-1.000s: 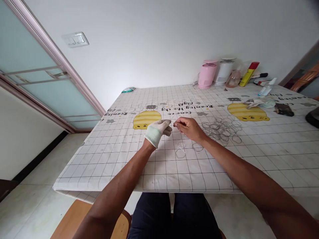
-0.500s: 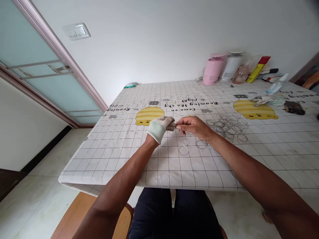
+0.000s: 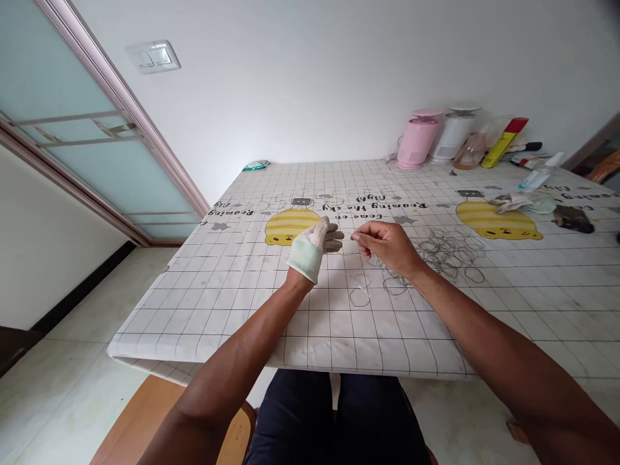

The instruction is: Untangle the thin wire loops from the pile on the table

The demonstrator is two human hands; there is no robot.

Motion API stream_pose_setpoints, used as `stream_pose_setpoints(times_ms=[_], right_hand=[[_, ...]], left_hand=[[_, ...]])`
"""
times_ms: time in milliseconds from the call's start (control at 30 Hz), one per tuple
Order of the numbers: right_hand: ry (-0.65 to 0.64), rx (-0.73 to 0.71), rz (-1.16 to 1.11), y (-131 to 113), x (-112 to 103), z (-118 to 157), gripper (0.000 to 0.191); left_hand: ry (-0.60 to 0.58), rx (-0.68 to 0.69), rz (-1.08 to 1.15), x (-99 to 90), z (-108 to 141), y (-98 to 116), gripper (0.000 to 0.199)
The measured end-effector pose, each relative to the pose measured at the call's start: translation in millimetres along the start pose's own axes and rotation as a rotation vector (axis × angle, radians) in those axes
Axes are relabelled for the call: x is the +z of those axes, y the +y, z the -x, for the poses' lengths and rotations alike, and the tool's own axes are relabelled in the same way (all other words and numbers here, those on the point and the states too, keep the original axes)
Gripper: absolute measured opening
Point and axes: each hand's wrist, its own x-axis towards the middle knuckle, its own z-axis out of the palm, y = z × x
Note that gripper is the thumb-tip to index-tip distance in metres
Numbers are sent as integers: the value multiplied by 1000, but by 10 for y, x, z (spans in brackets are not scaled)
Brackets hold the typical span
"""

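Note:
My left hand [image 3: 317,245], in a white glove with a pale green cuff, is over the table with its fingers spread apart and nothing seen in it. Just to its right, my bare right hand [image 3: 387,245] pinches its thumb and finger together on something too thin to make out. Beyond and under the right wrist lies a tangled heap of thin wire rings [image 3: 445,250]. A loose wire ring [image 3: 359,297] rests on the cloth nearer to me.
A checked tablecloth [image 3: 203,316] covers the table. Along the wall stand a pink device [image 3: 417,143], a white device [image 3: 450,139], a bottle [image 3: 469,152] and a yellow can [image 3: 498,148]. A crumpled glove [image 3: 527,203] lies at the right by a dark object [image 3: 573,219].
My hands have come apart. The gloved left hand has opened its fingers, and the right hand has moved slightly right, still pinching. The view has shifted a little.

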Motion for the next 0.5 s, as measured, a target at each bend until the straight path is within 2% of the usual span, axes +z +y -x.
stream_pose_setpoints(times_ms=[67, 200, 267, 400, 500], right_hand=[[32, -13, 43, -13, 10, 7, 31], [44, -23, 69, 2, 22, 21, 28], [35, -53, 131, 22, 13, 28, 25], [-18, -213, 391, 77, -18, 34, 22], [-63, -314, 485, 134, -36, 26, 20]], left_hand=[[-21, 21, 16, -10, 11, 8, 52], [-177, 43, 46, -51, 19, -63, 39], [-215, 56, 26, -67, 23, -106, 35], [-195, 55, -85, -57, 35, -125, 28], [-126, 26, -159, -17, 45, -98, 23]])
